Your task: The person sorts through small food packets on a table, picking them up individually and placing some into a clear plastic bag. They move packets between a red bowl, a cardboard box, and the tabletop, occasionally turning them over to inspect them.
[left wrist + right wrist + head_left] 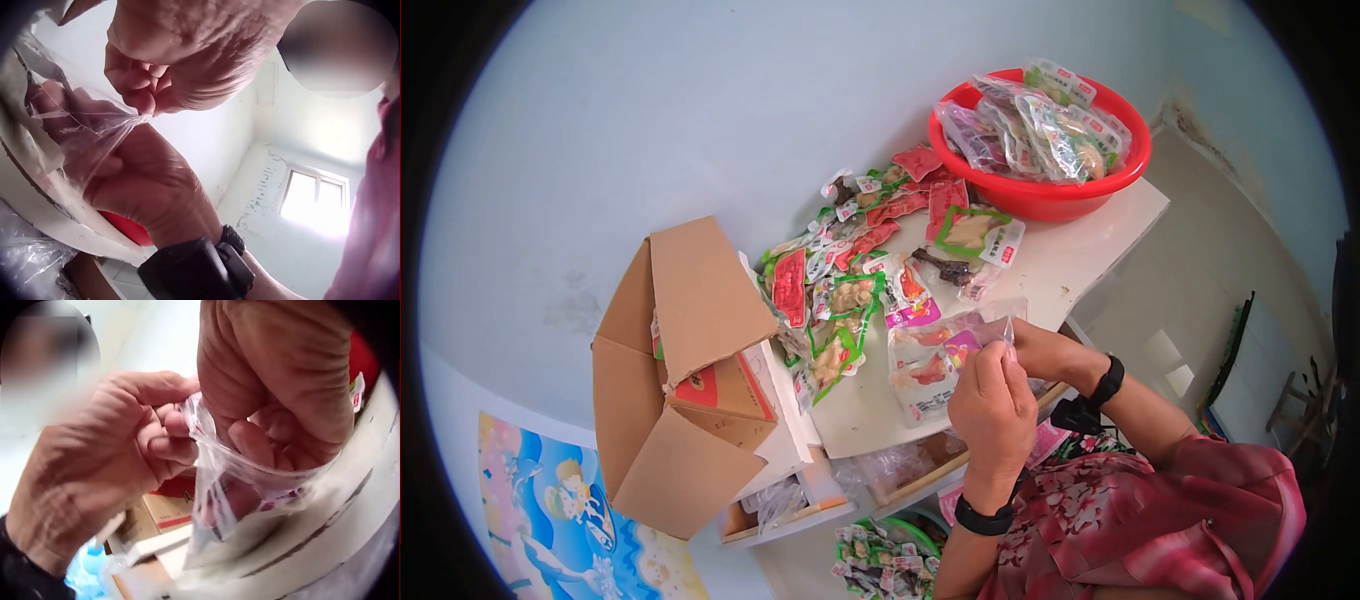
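A clear plastic bag [920, 385] with pink and purple printed packets in or under it lies at the table's front edge. Fingertips of the left hand [992, 410] pinch a gathered edge of it, seen closely in the left wrist view, where that hand [200, 50] is at the top. The right hand [1040, 350] is on the far side of the bag's mouth, its fingers bent around the film. Through the plastic [215, 487] part of the right hand [281, 375] shows; its exact hold is partly hidden.
Loose food packets [850, 295] are heaped on the table [1090, 240] along the wall. A red basin [1040, 200] of packets stands at the far end. At left is an open cardboard box [700, 290]; below are open drawers [920, 475] and a green-rimmed container [915, 530] of packets.
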A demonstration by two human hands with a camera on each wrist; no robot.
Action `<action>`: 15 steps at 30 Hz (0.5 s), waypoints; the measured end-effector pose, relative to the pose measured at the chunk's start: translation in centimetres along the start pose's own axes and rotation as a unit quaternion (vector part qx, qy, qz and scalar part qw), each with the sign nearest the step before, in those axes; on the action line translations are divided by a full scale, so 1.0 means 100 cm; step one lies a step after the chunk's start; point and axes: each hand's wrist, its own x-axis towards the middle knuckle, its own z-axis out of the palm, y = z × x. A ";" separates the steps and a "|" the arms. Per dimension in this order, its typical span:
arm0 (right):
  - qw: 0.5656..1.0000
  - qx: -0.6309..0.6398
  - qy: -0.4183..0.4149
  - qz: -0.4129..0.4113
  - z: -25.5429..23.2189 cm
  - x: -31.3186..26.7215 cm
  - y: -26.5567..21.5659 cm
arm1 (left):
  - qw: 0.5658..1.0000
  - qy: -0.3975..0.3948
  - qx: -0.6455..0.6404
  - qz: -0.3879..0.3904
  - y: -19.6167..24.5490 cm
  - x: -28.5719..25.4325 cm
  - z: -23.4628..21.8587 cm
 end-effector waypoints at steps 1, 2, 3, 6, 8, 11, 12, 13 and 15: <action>1.000 -0.022 -0.011 -0.009 0.000 0.000 0.001 | 1.000 0.004 -0.011 0.002 -0.005 -0.002 0.001; 0.999 -0.044 -0.022 -0.018 -0.001 0.000 0.000 | 1.000 0.006 -0.022 0.005 -0.008 -0.004 0.001; 0.997 -0.068 -0.030 -0.020 -0.003 -0.003 -0.015 | 0.999 -0.001 -0.039 -0.015 -0.008 -0.007 -0.002; 0.989 -0.119 0.050 -0.070 -0.001 -0.015 -0.029 | 1.000 -0.009 -0.015 -0.022 -0.011 -0.013 -0.013; 0.985 -0.144 0.091 -0.034 -0.003 -0.027 -0.042 | 0.993 0.014 0.106 0.051 -0.026 -0.011 -0.024; 0.978 -0.177 0.089 -0.057 -0.004 -0.045 -0.033 | 0.967 -0.086 0.240 -0.006 -0.038 -0.017 -0.035; 0.969 -0.217 0.087 -0.086 -0.001 -0.052 -0.037 | 0.951 -0.150 0.267 -0.049 -0.042 -0.021 -0.034; 0.970 -0.202 0.101 -0.086 0.004 -0.057 -0.038 | 0.950 -0.149 0.268 -0.051 -0.046 -0.023 -0.032; 0.972 -0.174 0.134 -0.087 0.014 -0.065 -0.037 | 0.951 -0.148 0.268 -0.052 -0.054 -0.024 -0.028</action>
